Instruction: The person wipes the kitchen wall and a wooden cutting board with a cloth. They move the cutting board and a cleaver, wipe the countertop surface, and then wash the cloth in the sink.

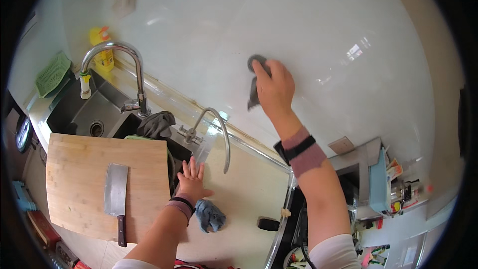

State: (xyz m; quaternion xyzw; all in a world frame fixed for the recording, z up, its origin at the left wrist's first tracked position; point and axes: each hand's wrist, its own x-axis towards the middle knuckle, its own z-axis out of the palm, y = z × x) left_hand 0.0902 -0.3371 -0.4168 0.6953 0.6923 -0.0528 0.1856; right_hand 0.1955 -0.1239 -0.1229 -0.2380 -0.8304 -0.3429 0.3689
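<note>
My right hand (276, 84) presses a dark grey cloth (254, 93) against the glossy white wall (209, 45); one end of the cloth hangs below the fingers. Fingers spread, my left hand (192, 181) rests at the right rim of the sink, on the cream countertop (242, 179). Just below that wrist lies a crumpled blue cloth (210, 216). A thin curved metal tap (226, 138) rises above my left fingertips. To the left, a wooden cutting board (78, 183) covers part of the sink and carries a cleaver (116, 190) with a dark handle.
Behind the board are a steel sink (108, 108), a chrome faucet (140, 71), a grey rag (158, 124), a green basket (54, 74) and a yellow bottle (104, 58). A black object (268, 224) lies near the stove. A wall socket (341, 145) sits right of my forearm.
</note>
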